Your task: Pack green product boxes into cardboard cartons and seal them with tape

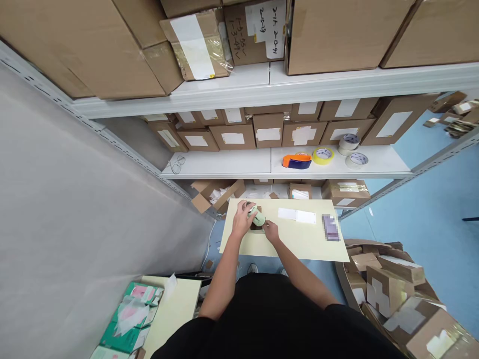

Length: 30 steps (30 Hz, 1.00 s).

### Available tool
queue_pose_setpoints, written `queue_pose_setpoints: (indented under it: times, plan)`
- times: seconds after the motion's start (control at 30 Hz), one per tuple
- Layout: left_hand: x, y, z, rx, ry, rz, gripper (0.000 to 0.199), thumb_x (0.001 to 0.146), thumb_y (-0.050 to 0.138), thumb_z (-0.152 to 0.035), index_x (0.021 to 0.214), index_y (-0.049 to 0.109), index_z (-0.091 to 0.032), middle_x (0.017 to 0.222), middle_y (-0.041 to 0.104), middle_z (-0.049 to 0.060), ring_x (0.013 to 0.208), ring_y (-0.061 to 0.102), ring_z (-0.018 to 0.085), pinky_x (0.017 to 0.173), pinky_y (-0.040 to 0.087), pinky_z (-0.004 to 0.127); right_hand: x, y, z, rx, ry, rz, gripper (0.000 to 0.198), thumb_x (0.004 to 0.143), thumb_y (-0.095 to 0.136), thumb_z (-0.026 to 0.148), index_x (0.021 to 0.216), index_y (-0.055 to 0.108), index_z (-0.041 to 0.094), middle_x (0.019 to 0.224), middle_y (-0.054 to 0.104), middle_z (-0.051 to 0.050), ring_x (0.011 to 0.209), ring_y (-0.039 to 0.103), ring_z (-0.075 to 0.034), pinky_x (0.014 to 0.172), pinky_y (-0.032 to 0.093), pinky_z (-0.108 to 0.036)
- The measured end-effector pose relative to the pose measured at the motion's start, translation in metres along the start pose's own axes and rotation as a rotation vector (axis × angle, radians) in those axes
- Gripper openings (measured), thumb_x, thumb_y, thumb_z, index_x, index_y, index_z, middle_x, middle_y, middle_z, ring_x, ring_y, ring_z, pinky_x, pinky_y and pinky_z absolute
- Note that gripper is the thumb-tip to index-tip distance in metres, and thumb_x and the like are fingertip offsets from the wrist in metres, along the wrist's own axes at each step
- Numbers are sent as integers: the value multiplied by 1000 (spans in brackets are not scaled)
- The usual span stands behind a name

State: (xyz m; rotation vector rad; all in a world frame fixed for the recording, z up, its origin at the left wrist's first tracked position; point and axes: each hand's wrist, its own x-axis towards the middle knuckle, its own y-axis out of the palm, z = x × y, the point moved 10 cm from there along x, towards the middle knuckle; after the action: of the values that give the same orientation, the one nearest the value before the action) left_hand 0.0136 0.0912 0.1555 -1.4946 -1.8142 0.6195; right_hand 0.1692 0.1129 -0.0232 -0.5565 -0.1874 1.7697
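Note:
My left hand (241,220) is wrapped round the upper left end of a pale green rounded object (258,218) with small dark markings. What kind of object it is, I cannot tell. At its lower right end my right hand (271,232) is closed, fingertips pinched against or just beside it; anything between them is too small to make out. A small brown piece (256,227), perhaps cardboard, shows partly under the green object. Both hands are over the cream tabletop (292,245). White paper slips (297,215) lie right of my hands.
A pixelated purple item (331,228) lies at the table's right end. Behind, a shelf (232,162) bears boxes, tape rolls (323,155) and an orange-and-blue tape dispenser (297,161). An open carton (219,194) stands behind left. Parcels (389,289) fill a large container at right.

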Motion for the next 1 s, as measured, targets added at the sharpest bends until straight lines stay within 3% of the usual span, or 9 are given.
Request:
queue_pose_setpoints:
  times: [0.13,0.27,0.4,0.57,0.7,0.77,0.83,0.9,1.0]
  plan:
    - [-12,18,16,3,9,37,36,95,65,-36,131,69,-29,140,46,11,130,55,28,105,51,39,-1,-4,-13,23,60,-31,29,88,50,35,77,72,20,81,76,-8,85,73,-24,78,55,-31]
    - [-20,39,30,101,-35,115,38,92,71,-38,129,70,-32,138,48,10,122,60,29,98,55,38,2,-2,-19,88,108,-42,30,86,55,42,77,72,19,76,75,-7,78,71,-22,66,54,-28]
    - [-27,75,44,217,-135,241,42,90,73,-35,132,68,-35,151,44,10,111,64,28,95,54,42,3,0,-23,139,147,-52,28,82,61,44,79,73,19,69,72,-5,74,70,-22,63,53,-27]
    - [-42,114,48,199,-120,301,35,91,71,-37,125,73,-32,156,45,14,123,54,37,104,46,56,2,-2,-30,171,187,-74,26,82,62,43,77,73,19,68,72,-4,72,69,-21,62,52,-27]
    - [-51,103,64,54,-140,150,41,94,61,-51,128,73,-30,156,50,15,137,43,38,111,39,58,0,-4,-34,184,199,-67,26,82,62,42,75,73,20,64,71,-3,72,69,-21,62,51,-27]
    - [-54,89,92,-125,-290,31,50,95,55,-58,132,70,-26,153,52,16,140,43,35,113,38,55,-1,-4,-35,197,209,-63,25,82,63,41,74,72,20,64,70,-3,72,69,-21,62,51,-27]
    - [-60,86,122,-295,-478,-21,58,95,50,-64,133,67,-23,143,59,17,132,53,31,109,43,52,-3,-3,-36,218,219,-62,25,83,62,40,74,72,20,66,71,-3,72,70,-21,63,51,-27]
    - [-65,95,140,-389,-594,28,63,94,46,-70,130,66,-22,126,68,16,112,65,27,98,51,48,-5,-1,-34,244,213,-67,23,85,60,38,79,74,20,74,74,-3,75,70,-21,66,52,-27]
    - [-70,113,143,-435,-618,137,67,94,43,-74,129,65,-22,110,73,13,87,70,21,81,57,42,-8,3,-26,263,149,-69,22,84,63,31,100,76,23,99,79,-2,93,72,-21,81,56,-30]
